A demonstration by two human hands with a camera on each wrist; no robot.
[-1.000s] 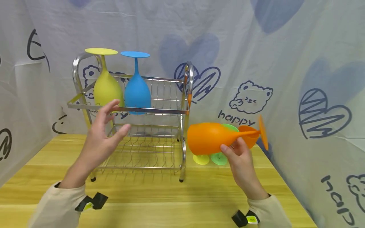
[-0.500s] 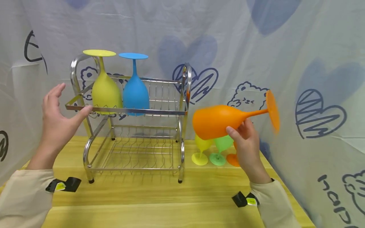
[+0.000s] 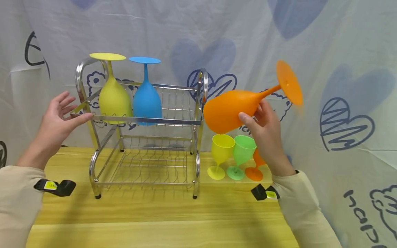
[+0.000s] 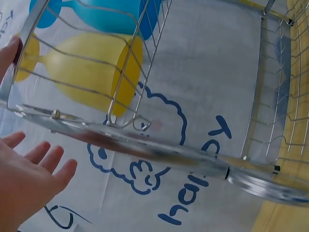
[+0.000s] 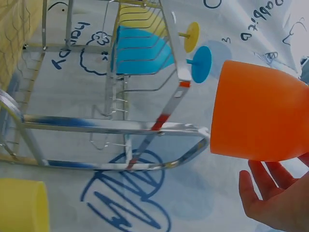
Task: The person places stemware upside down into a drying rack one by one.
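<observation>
My right hand holds an orange plastic wine glass up in the air to the right of the rack. The glass lies tilted, with its bowl to the left and its foot to the upper right. At the left front corner of the two-tier metal dish rack, my left hand has its thumb at the top tier's rail. Its other fingers stretch out beside the frame. Upside down on the top tier stand a yellow wine glass and a blue wine glass.
Under my right hand, a small yellow goblet, a green goblet and an orange goblet stand upright on the wooden table; my forearm partly covers the orange one. A printed curtain hangs behind and at the sides.
My right hand has raised the orange wine glass and tipped its foot higher. My left hand has moved left, from in front of the yellow wine glass to the rack's left corner.
</observation>
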